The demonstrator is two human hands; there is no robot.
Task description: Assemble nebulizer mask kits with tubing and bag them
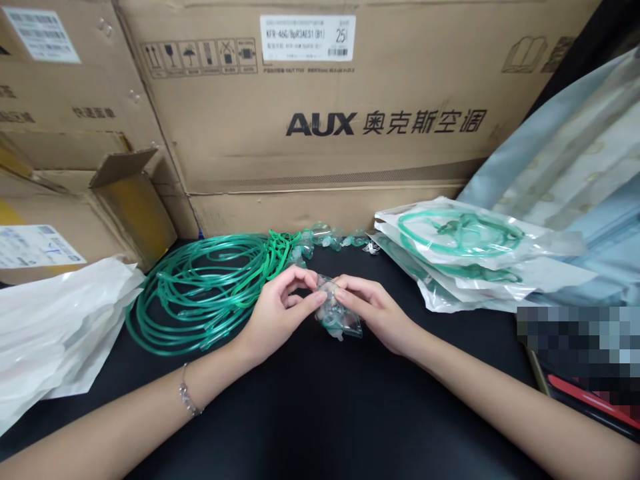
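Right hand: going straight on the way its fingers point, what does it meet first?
The right hand points left and is already pinching the mask. Just past that it would meet the left hand, which grips the same mask. The tubing probably lies beyond, but depth is unclear.

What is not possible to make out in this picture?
Head view, centre: clear plastic piece is largely covered by the left hand and right hand.
Lower right: pixelated patch hides whatever lies there.
Top: box label, smaller print too small to read.
Left edge cuts off the white bags.
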